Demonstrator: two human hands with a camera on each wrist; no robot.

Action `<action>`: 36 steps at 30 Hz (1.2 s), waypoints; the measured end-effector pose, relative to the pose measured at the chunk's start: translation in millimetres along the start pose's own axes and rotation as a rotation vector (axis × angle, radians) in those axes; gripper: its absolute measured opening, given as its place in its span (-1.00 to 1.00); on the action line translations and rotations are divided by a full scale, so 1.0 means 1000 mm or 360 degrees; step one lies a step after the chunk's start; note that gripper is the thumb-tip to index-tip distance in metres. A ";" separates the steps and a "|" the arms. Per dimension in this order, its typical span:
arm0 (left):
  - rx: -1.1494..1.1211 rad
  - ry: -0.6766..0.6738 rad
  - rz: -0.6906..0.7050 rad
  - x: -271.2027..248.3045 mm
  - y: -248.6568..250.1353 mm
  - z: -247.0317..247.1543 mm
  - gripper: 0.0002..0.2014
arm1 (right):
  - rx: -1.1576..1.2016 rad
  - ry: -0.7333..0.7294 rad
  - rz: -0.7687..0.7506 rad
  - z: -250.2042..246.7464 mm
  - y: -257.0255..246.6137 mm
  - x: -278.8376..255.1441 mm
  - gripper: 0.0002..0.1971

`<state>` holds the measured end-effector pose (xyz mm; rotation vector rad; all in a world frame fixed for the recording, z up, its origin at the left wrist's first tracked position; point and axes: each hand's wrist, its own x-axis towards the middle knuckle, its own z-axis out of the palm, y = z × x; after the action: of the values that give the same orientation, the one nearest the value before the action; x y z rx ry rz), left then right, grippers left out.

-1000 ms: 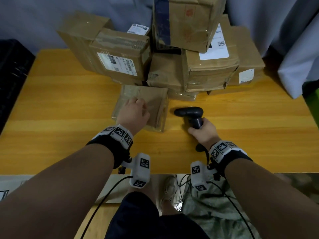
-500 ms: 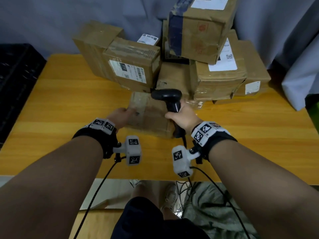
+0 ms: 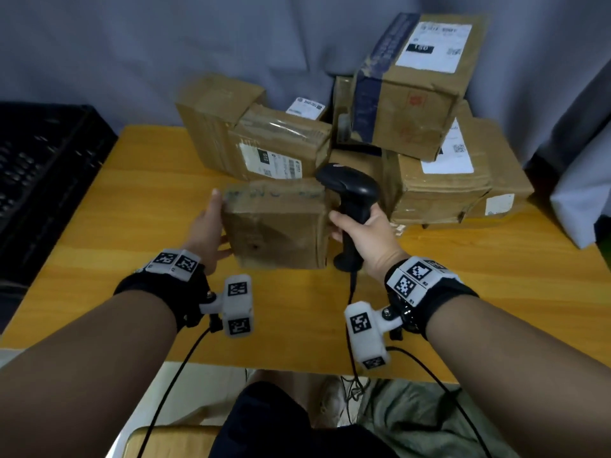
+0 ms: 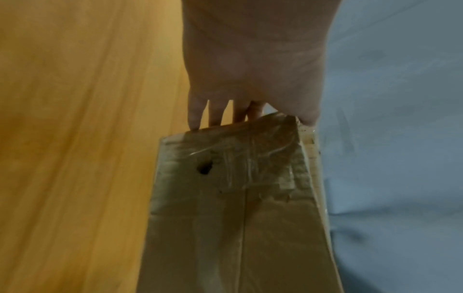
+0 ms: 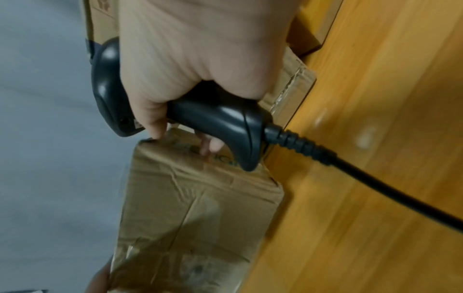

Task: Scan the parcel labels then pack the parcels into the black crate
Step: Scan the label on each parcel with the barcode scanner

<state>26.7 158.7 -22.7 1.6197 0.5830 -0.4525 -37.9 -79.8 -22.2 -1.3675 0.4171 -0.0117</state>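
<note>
A small plain cardboard parcel (image 3: 277, 226) is tipped up on edge above the wooden table (image 3: 132, 200), no label showing on the faces I see. My left hand (image 3: 211, 223) grips its left end, fingers behind and thumb on the near face; the left wrist view shows those fingers (image 4: 195, 115) behind the taped parcel (image 4: 238, 208). My right hand (image 3: 367, 236) grips the black handheld scanner (image 3: 350, 190) by its handle, and its fingertips touch the parcel's right end (image 5: 195, 208). The scanner (image 5: 213, 119) points away over the parcel. The black crate (image 3: 43, 166) stands left of the table.
A pile of several cardboard parcels (image 3: 416, 104) with white labels fills the table's back, close behind the held one. The scanner cable (image 5: 350, 164) trails over the near table edge. A white bag (image 3: 578, 206) hangs at the right.
The right hand lifted the scanner off the table and brought it to the parcel's right end. The left hand raised the flat parcel and tipped it up on edge.
</note>
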 end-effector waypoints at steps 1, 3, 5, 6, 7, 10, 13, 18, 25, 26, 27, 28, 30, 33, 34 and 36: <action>-0.0054 0.0028 0.0035 0.003 0.008 -0.003 -0.46 | 0.0051 0.0014 -0.0002 0.004 -0.004 0.002 -0.71; -0.0083 0.0020 0.0113 0.011 0.025 -0.012 -0.64 | 0.0122 0.0050 -0.0006 0.012 -0.012 0.007 -0.73; -0.0009 -0.0009 0.0197 0.021 0.040 -0.022 -0.75 | 0.0145 0.0107 -0.0004 0.020 -0.019 0.014 -0.71; 0.0041 -0.0038 0.0225 0.026 0.045 -0.027 -0.71 | 0.0137 0.0141 -0.0003 0.025 -0.022 0.017 -0.71; 0.0097 -0.0079 0.0237 0.032 0.047 -0.033 -0.65 | 0.0121 0.0173 0.0000 0.030 -0.023 0.021 -0.71; 0.0287 -0.0214 0.0188 0.043 0.050 -0.047 -0.60 | 0.0075 0.0235 0.0043 0.048 -0.020 0.030 -0.65; 0.0332 -0.0237 0.0108 0.050 0.049 -0.054 -0.77 | -0.0036 0.0266 0.0116 0.066 -0.013 0.036 -0.69; 0.0650 -0.0154 0.0263 0.075 0.060 -0.066 -0.68 | -0.0236 0.0308 0.0031 0.091 -0.004 0.038 -0.82; 0.0891 -0.0441 0.0304 0.094 0.053 -0.065 -0.45 | -0.0848 0.0088 0.0069 0.092 0.024 0.021 -0.76; 0.0967 -0.0487 0.0294 0.095 0.051 -0.065 -0.44 | -0.0913 0.0064 0.0107 0.091 0.029 0.022 -0.72; 0.1044 -0.0506 0.0298 0.099 0.047 -0.066 -0.45 | -0.0963 0.0078 0.0129 0.091 0.032 0.022 -0.70; 0.1102 -0.0524 0.0280 0.101 0.042 -0.066 -0.48 | -0.0999 0.0123 0.0127 0.091 0.034 0.021 -0.70; 0.1218 -0.0562 0.0169 0.103 0.033 -0.065 -0.54 | -0.1052 0.0264 0.0071 0.092 0.037 0.022 -0.72; 0.1283 -0.0653 -0.0024 0.102 0.020 -0.067 -0.42 | -0.1014 0.0422 -0.0039 0.091 0.035 0.021 -0.79; 0.1237 -0.0647 -0.0074 0.105 0.017 -0.068 -0.33 | -0.0997 0.0379 -0.0031 0.090 0.033 0.021 -0.82; 0.1095 -0.0630 -0.0141 0.107 0.014 -0.069 -0.28 | -0.1021 0.0154 0.0083 0.091 0.029 0.020 -0.88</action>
<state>116.8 237.4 -67.1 2.0733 0.1972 -1.0978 0.7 7.2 -42.2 -1.9922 0.5654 0.1077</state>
